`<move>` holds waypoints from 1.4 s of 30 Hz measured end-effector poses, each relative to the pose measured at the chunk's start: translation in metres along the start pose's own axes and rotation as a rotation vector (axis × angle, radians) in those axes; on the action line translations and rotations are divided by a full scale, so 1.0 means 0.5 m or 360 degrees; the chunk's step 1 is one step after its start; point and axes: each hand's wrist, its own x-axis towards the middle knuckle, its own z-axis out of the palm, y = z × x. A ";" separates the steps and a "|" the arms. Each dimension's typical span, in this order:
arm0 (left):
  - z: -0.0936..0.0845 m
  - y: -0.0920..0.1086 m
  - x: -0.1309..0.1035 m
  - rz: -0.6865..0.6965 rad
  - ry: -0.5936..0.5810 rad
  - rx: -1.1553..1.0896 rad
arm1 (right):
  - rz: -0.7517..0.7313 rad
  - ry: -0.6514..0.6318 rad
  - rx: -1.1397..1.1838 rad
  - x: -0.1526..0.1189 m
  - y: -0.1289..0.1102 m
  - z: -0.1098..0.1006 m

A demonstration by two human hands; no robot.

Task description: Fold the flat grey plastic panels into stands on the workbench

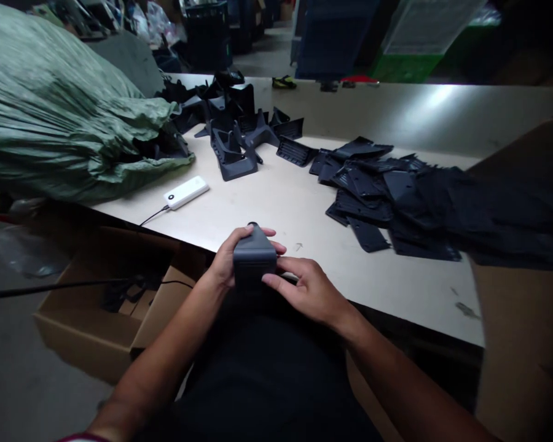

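A dark grey plastic part [254, 248] with a bent, corner-like shape is held between both hands at the table's near edge. My left hand [228, 255] wraps round its left side, the thumb on top and fingertips showing behind it. On the lower right side, my right hand [306, 285] pinches the part between thumb and forefinger. Farther back on the table lies a loose heap of angled black plastic parts [233, 150]. To the right, flat ribbed black plates [364, 196] are piled over one another.
A bulging green sack [74, 116] lies on the table at left, its mouth open over dark parts. Near it is a white power bank [187, 192] with a cable. An open cardboard box [87, 334] stands below left; more cardboard [525, 331] rises at right.
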 end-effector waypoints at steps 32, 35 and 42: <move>-0.072 -0.043 -0.050 0.0018 0.0542 -0.0822 | 0.0474 0.0129 0.0229 0.090 0.035 -0.028; -0.087 -0.054 -0.084 -0.0104 0.0418 -0.1143 | 0.0736 -0.0040 0.0410 0.122 0.026 -0.013; -0.137 0.095 -0.178 0.0479 0.0487 -0.1274 | 0.0383 0.0233 -0.0059 0.194 -0.035 0.016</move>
